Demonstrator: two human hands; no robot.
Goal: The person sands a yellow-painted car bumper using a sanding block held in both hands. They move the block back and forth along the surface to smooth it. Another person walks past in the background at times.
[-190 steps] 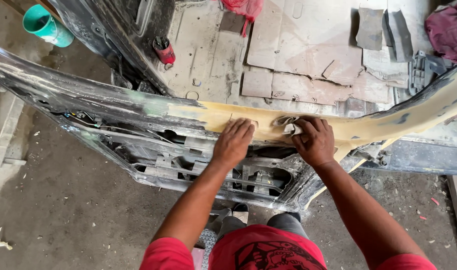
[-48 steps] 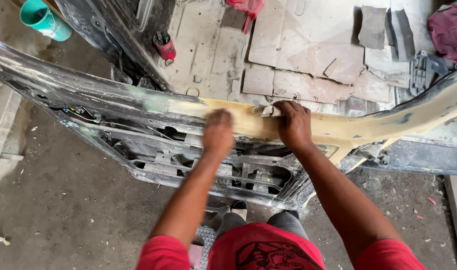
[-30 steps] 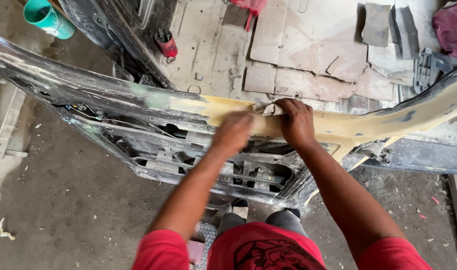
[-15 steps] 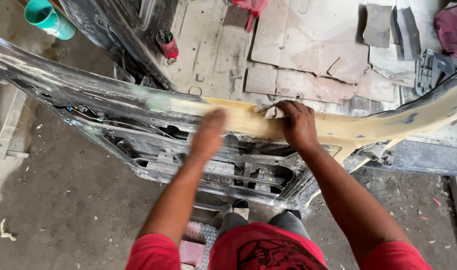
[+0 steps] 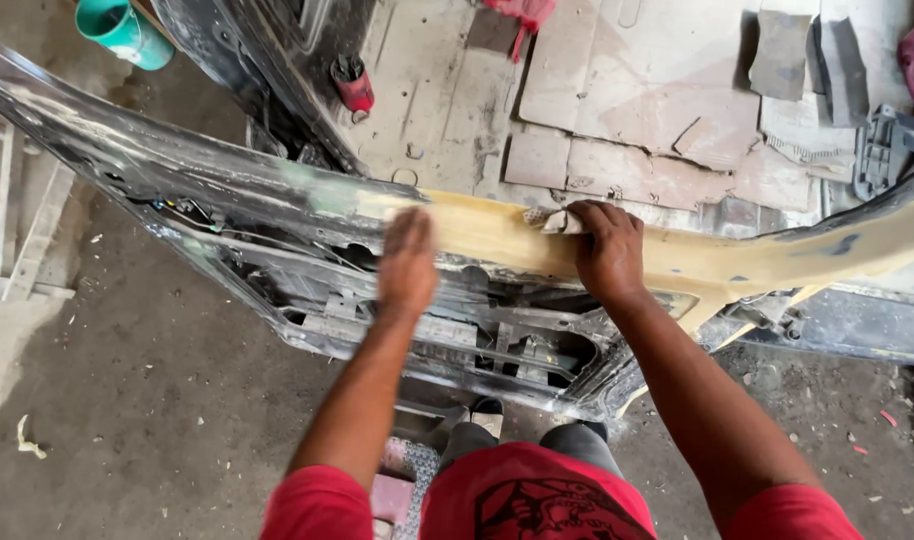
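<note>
A person in a red shirt bends over a stripped car door (image 5: 277,215) that lies across their front, its upper edge coated in a long band of yellowish filler (image 5: 737,265). The left hand (image 5: 409,262) lies flat, palm down, at the near end of that band, fingers together and blurred. The right hand (image 5: 609,250) is curled over the door's edge, its fingers clamped on a small folded piece of sandpaper (image 5: 549,220), which pokes out just left of the fingertips and presses on the filler. The two hands are near each other, with bare filler between them. Beyond the fingers, on the dusty floor, stands a small red can (image 5: 355,85); a teal bucket (image 5: 125,30) sits far to the left at the top corner. Flattened grey cardboard sheets (image 5: 637,110) lie past the right hand's knuckles
</note>
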